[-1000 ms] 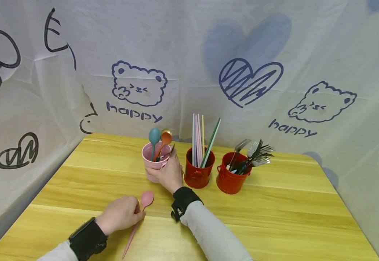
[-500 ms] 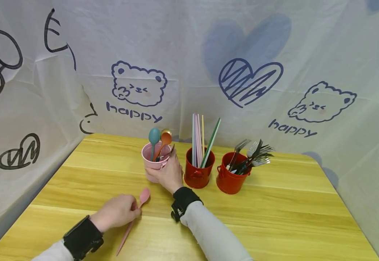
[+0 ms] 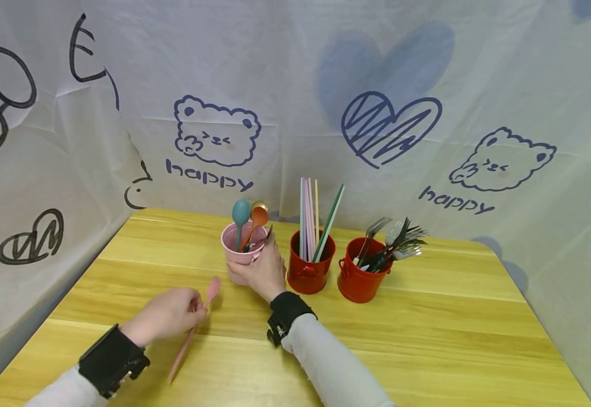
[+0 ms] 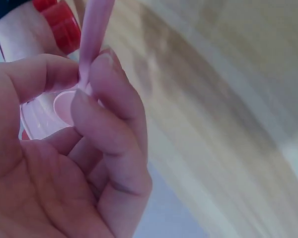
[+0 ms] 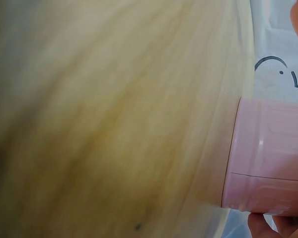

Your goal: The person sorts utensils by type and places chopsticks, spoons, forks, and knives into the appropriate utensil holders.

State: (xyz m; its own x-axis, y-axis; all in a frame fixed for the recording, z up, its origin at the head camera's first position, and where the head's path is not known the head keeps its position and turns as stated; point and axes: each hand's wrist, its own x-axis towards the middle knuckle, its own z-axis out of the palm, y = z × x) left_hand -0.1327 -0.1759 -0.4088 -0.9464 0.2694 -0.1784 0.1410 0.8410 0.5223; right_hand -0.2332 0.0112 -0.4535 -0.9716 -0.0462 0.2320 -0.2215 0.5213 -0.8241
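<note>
Between thumb and fingers, my left hand [image 3: 165,317] pinches a pink spoon [image 3: 213,288] by its handle, bowl pointing up and away. The left wrist view shows the spoon's handle [image 4: 95,29] running up from the fingertips. At the back, my right hand [image 3: 264,271] grips the side of a pink bucket [image 3: 238,259]. In that bucket stand a teal spoon [image 3: 240,211], an orange spoon [image 3: 259,216] and a gold spoon partly hidden behind it. The right wrist view has the bucket's wall [image 5: 273,139] with some fingertips [image 5: 260,227] against it.
Right of the pink bucket stands a red bucket [image 3: 309,280] with several straight sticks or straws [image 3: 308,220]. Beside it, another red bucket [image 3: 359,285] holds several forks [image 3: 404,240]. All stand on a wooden table [image 3: 427,339], before a drawn-on white cloth [image 3: 295,85].
My left hand has moved left and slightly away from me, carrying the pink spoon with it. The right hand and the pink bucket have stayed in place.
</note>
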